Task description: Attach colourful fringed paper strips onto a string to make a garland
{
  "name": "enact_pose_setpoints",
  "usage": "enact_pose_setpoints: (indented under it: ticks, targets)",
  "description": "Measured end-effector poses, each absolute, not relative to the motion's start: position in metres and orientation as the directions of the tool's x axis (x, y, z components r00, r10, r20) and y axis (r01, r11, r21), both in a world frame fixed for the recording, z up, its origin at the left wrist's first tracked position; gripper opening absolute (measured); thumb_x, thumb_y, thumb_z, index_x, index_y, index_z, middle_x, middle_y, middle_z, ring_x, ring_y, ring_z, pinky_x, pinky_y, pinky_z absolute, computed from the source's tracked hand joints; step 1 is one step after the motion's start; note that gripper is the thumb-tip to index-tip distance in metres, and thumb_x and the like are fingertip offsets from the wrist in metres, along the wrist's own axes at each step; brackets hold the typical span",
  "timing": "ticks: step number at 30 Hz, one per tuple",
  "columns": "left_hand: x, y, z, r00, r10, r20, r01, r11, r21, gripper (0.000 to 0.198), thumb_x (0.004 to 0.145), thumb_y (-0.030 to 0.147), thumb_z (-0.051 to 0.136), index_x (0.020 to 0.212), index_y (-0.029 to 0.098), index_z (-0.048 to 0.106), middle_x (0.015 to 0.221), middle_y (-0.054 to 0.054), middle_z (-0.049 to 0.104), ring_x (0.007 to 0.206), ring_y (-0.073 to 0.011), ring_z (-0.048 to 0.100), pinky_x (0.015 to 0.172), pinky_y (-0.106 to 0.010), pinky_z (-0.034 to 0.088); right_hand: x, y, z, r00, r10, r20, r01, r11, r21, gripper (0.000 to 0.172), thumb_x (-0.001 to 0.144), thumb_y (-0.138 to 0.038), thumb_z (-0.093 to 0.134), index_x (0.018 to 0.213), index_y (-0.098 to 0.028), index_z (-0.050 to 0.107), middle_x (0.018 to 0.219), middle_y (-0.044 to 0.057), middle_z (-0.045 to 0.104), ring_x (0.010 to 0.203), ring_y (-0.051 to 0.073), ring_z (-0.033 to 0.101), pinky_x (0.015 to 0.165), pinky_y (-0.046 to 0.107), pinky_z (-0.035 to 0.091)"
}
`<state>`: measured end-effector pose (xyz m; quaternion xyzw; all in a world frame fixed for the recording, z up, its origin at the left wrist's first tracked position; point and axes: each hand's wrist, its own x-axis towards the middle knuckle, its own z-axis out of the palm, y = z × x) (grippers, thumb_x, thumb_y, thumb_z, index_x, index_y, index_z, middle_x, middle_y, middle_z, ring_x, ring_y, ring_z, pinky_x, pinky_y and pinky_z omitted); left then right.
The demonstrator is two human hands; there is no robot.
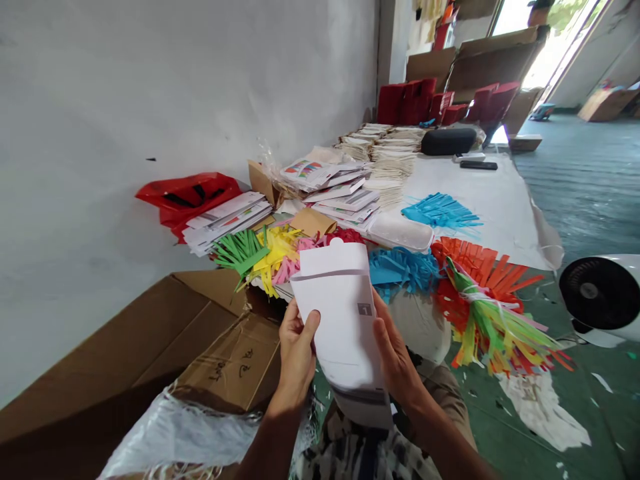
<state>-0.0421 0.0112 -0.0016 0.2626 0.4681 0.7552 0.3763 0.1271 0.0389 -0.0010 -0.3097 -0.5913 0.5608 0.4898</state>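
Above my lap, I hold a white printed packet [343, 327] between both hands, its round-tabbed back panel standing above the front. My left hand [299, 343] pinches one edge, thumb on the printed face; my right hand [397, 353] lies along the other, fingers close together. The step in hand appears to be steadying and squaring the packet near its upper end; the next move, I judge, calls for light, even pressure from both sides so the paper does not buckle. To my left gapes a cardboard box [135, 327]. Just beyond the packet, yellow fringe [275, 250] and blue fringe [407, 270] line the table's near edge. Farther back sit stacked printed packets [347, 197] and, beyond them, a black case [449, 141].
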Motion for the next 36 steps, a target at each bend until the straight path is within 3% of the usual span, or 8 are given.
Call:
enact_pose_setpoints:
  ticks: [4,7,10,14,18,22,30,36]
  targets:
    - [-0.044,0.008,0.005,-0.534,0.836,0.126,-0.272,-0.312,0.910,0.060,0.074,0.035,0.093,0.127,0.024,0.066,0.120,-0.007,0.078,0.099,-0.0191,0.075,0.085,-0.024,0.059,0.130,0.040,-0.011,-0.261,0.929,0.263,-0.138,0.234,-0.962,0.054,0.111,-0.055,0.036,0.157,-0.031,0.053,0.158,0.006,0.059,0.147,0.024,0.053,0.122,0.039,0.045]
    - [-0.040,0.002,0.015,-0.534,0.820,0.206,-0.164,-0.340,0.926,0.062,0.074,0.030,0.093,0.127,0.026,0.059,0.127,-0.007,0.074,0.110,-0.0208,0.072,0.093,-0.028,0.058,0.135,0.040,-0.019,-0.193,0.933,0.304,-0.061,0.298,-0.953,0.050,0.110,-0.056,0.041,0.137,-0.024,0.068,0.123,0.009,0.076,0.107,0.023,0.073,0.094,0.033,0.059]
    - [-0.034,-0.004,0.024,-0.525,0.821,0.223,-0.089,-0.314,0.945,0.067,0.074,0.029,0.094,0.127,0.028,0.054,0.132,-0.007,0.071,0.116,-0.0220,0.070,0.098,-0.032,0.057,0.142,0.042,-0.021,-0.164,0.949,0.271,-0.037,0.269,-0.963,0.047,0.105,-0.060,0.051,0.118,-0.021,0.072,0.088,0.004,0.075,0.074,0.019,0.067,0.066,0.027,0.057]
    - [-0.035,-0.003,0.033,-0.430,0.875,0.224,-0.066,-0.278,0.958,0.063,0.078,0.032,0.091,0.130,0.027,0.056,0.134,-0.008,0.070,0.119,-0.0228,0.069,0.100,-0.033,0.056,0.151,0.046,-0.021,-0.144,0.977,0.157,-0.081,0.146,-0.986,0.051,0.102,-0.066,0.053,0.107,-0.018,0.072,0.082,0.004,0.071,0.070,0.018,0.063,0.059,0.025,0.053]
    - [-0.041,0.005,0.035,-0.388,0.896,0.215,-0.047,-0.253,0.966,0.056,0.088,0.042,0.082,0.138,0.024,0.064,0.140,-0.012,0.070,0.125,-0.0264,0.069,0.107,-0.035,0.054,0.156,0.049,-0.020,-0.100,0.984,0.148,-0.075,0.141,-0.987,0.052,0.102,-0.062,0.054,0.130,-0.020,0.066,0.104,0.007,0.076,0.080,0.018,0.066,0.069,0.027,0.057]
    - [-0.030,0.007,0.026,-0.390,0.895,0.215,0.014,-0.227,0.974,0.064,0.092,0.046,0.078,0.150,0.025,0.061,0.155,-0.011,0.061,0.148,-0.0289,0.053,0.123,-0.039,0.043,0.158,0.047,-0.018,0.051,0.971,0.233,0.086,0.228,-0.970,0.071,0.103,-0.054,0.058,0.164,-0.025,0.037,0.141,0.011,0.067,0.112,0.023,0.069,0.093,0.033,0.058]
    - [0.004,0.001,0.015,-0.335,0.923,0.188,0.003,-0.199,0.980,0.068,0.098,0.045,0.070,0.161,0.031,0.048,0.169,-0.005,0.044,0.162,-0.0250,0.031,0.131,-0.037,0.030,0.163,0.042,-0.019,0.067,0.963,0.263,0.342,0.225,-0.912,0.079,0.107,-0.052,0.048,0.171,-0.019,0.018,0.132,0.016,0.072,0.112,0.028,0.070,0.100,0.047,0.056]
    - [0.012,0.003,0.011,-0.299,0.940,0.166,-0.021,-0.181,0.983,0.059,0.099,0.055,0.064,0.150,0.027,0.062,0.155,-0.009,0.061,0.156,-0.0272,0.043,0.130,-0.041,0.032,0.157,0.039,-0.023,0.016,0.963,0.268,0.290,0.252,-0.923,0.075,0.109,-0.053,0.040,0.172,-0.021,0.016,0.165,0.016,0.047,0.158,0.028,0.037,0.127,0.053,0.035]
